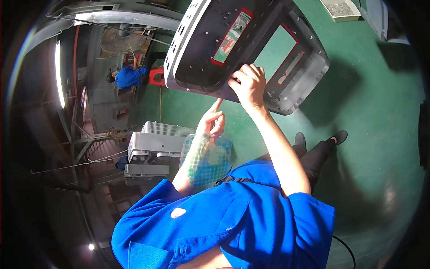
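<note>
A large black plastic housing (210, 54) with rectangular windows edged in red stands tilted before me. My right hand (250, 87) rests against its dark inner face near the close rim, with the fingers bent and pressed together; whatever may be between the fingertips is hidden. Just below that rim is my left hand (211, 122), its index finger stretched up to the housing's edge and the other fingers curled. From those curled fingers hangs a clear sheet with rows of round green stickers (210, 168), lying across my left wrist and forearm.
White boxy units (156, 142) stand on the left. A co-worker in blue (129, 76) is farther off, near a red stool (156, 77) and a big fan (121, 40). A tray of small parts (342, 10) sits at the far right on the green floor (376, 134).
</note>
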Demonstrator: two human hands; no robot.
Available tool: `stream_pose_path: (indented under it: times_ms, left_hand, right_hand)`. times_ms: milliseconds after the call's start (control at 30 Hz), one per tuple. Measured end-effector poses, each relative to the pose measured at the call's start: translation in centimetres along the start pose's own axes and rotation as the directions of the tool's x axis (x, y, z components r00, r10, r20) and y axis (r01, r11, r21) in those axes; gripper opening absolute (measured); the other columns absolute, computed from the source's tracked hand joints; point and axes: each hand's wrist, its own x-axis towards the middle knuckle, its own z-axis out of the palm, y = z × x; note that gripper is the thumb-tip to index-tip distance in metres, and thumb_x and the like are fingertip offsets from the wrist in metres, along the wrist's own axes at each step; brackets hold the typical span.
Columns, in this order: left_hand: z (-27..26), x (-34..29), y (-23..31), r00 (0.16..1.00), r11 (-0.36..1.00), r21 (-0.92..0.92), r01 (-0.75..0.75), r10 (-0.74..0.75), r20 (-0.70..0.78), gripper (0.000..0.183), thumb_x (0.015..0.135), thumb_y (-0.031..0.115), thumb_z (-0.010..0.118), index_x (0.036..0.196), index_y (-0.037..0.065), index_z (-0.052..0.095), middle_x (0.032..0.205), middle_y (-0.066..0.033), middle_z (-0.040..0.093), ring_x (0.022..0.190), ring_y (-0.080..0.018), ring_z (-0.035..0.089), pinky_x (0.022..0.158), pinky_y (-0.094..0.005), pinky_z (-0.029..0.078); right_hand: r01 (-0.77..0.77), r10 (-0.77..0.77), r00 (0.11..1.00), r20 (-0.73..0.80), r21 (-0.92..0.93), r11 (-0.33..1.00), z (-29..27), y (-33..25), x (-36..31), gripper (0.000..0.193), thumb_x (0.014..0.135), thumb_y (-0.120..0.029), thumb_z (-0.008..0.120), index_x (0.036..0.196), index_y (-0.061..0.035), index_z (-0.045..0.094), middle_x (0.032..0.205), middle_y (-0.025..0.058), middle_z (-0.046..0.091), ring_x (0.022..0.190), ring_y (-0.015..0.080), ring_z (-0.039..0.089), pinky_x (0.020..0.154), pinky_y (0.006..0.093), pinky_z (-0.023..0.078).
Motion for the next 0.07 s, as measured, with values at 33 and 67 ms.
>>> stream_pose_path:
  times_ms: [33,67]
  left_hand:
    - [-0.36,0.07,-0.08,1.000,1.000,-0.014,0.001,-0.001,0.008,0.061,0.089,0.010,0.045,0.142,0.007,0.014,0.053,-0.0035,0.044,0.031,-0.0074,0.030,0.027,-0.0201,0.024]
    - [-0.54,-0.03,-0.15,0.999,0.999,-0.026,0.029,-0.030,-0.025,0.065,0.088,0.009,0.047,0.143,0.011,0.012,0.053,-0.0041,0.044,0.030,-0.0090,0.031,0.027,-0.0209,0.025]
  right_hand:
    - [0.007,-0.007,1.000,0.030,-0.004,1.000,0.09,0.15,0.12,0.013,0.057,-0.015,0.072,0.063,-0.0124,0.060,0.064,-0.0021,0.050,0.066,0.0169,0.050,0.065,0.0331,0.037]
    - [0.010,-0.010,0.998,0.060,-0.007,1.000,-0.07,0.38,0.22,0.012,0.057,-0.016,0.071,0.064,-0.0123,0.062,0.066,-0.0020,0.051,0.068,0.0172,0.051,0.065,0.0334,0.037]
